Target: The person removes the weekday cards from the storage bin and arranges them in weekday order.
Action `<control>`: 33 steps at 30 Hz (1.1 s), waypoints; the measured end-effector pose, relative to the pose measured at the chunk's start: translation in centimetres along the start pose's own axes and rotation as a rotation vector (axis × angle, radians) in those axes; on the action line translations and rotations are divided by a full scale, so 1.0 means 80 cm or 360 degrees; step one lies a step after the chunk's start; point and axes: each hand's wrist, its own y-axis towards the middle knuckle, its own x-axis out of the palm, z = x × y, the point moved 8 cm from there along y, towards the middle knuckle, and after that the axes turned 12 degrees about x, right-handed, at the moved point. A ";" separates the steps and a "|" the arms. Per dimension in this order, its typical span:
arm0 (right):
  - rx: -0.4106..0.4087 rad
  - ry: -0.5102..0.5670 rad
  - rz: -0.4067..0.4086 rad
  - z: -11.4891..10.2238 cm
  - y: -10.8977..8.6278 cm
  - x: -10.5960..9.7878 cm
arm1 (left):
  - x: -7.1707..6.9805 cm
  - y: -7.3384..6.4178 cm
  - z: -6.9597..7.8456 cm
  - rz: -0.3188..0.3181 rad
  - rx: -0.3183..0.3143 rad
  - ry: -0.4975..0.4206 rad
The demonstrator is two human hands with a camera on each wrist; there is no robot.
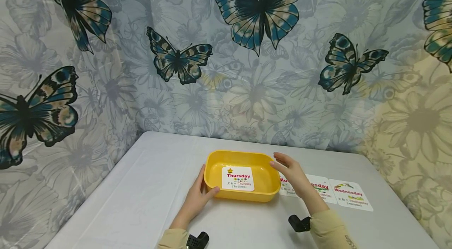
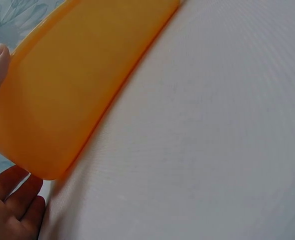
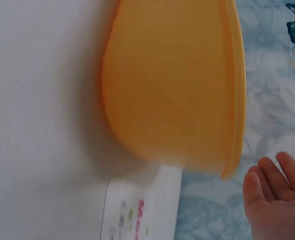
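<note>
A yellow plastic basin (image 1: 243, 197) stands on the white-covered table, holding a white card (image 1: 238, 179) printed "Thursday". At its left end my left hand (image 1: 194, 200) grips it, thumb by the front rim and fingers round the side. In the left wrist view, those fingers (image 2: 22, 200) lie by the basin's lower corner. My right hand (image 1: 293, 174) is raised at the right end, fingers loosely spread and nothing in them. The right wrist view shows this hand (image 3: 275, 200) a little apart from the basin's rim.
Right of the basin, a row of cards lies on the table: a "Monday" card (image 1: 287, 191) partly hidden by the right hand and basin, a "Tuesday" card (image 1: 325, 193) overlapped by the forearm, and a "Wednesday" card (image 1: 353, 196). A butterfly-print cloth (image 1: 254, 111) hangs behind the table.
</note>
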 end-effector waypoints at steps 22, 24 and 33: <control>0.0035 0.0236 -0.0064 -0.009 0.033 0.082 | 0.001 0.000 0.000 -0.0013 -0.0004 0.0003; 0.0043 0.0217 -0.0065 -0.006 0.036 0.085 | 0.001 0.000 0.000 -0.0014 -0.0004 0.0006; 0.0225 -0.0014 -0.0168 0.010 0.045 0.102 | 0.001 0.000 -0.001 -0.0015 -0.0011 0.0004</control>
